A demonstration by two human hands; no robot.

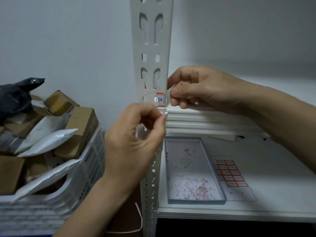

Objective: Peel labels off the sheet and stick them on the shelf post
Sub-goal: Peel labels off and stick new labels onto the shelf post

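Head view, left to right: a white crate (89, 168) of parcels stands against a pale wall, then our left hand (135, 147) pinches its fingers (161, 120) together at the shelf post (152, 48), on what we cannot tell, just below a red-edged label (161, 99) stuck there. Our right hand (201, 88) curls its fingers (176, 94) closed at the label's right edge, seemingly pressing it round the corner. We judge these labels feather-light, limp and tacky, best lifted by a corner; the label sheet (230, 175) lies flat on the lower shelf (273, 194) beside a shallow tray (193, 170).
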